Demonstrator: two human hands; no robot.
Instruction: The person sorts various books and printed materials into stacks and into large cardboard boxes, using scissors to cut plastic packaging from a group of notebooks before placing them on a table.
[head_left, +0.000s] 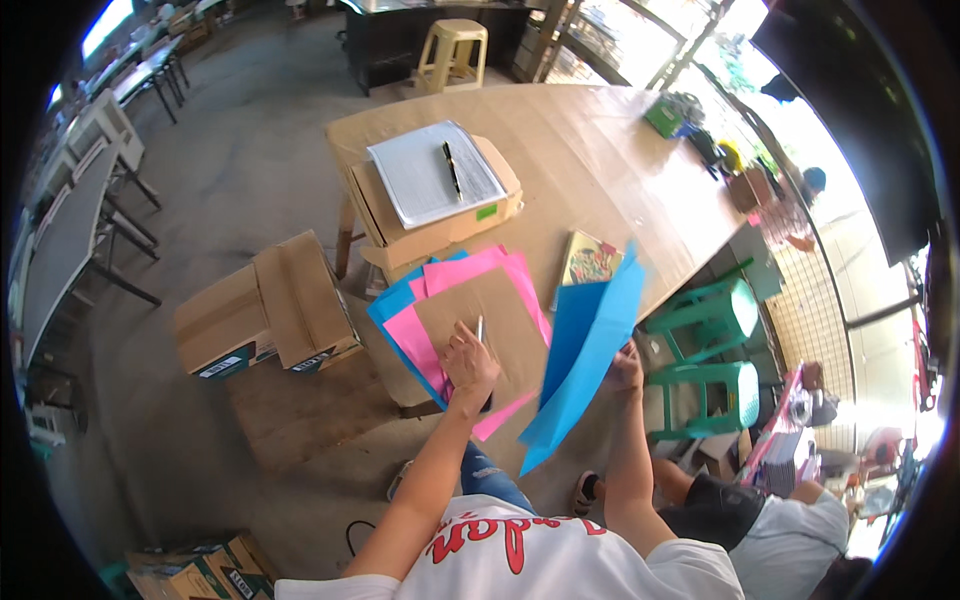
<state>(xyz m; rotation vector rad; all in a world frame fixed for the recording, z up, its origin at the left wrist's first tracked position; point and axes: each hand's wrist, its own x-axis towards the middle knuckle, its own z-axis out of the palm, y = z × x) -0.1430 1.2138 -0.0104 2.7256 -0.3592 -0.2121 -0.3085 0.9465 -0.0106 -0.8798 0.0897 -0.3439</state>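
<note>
– Where's the large bent blue paper sheet (580, 345)?
– Raised beside the layered pink and blue sheets (408, 338), pinched closed in the right hand (627, 368)

– The left hand (470, 366)?
– Loosely curled round a slim pale tool (480, 329), over the flat brown rectangular sheet (508, 335) on top

– How far along?
– Partway, I'd judge: several sheets layered, the raised one separate; whether the broad tan desk (575, 150) supports them, I can't tell
</note>
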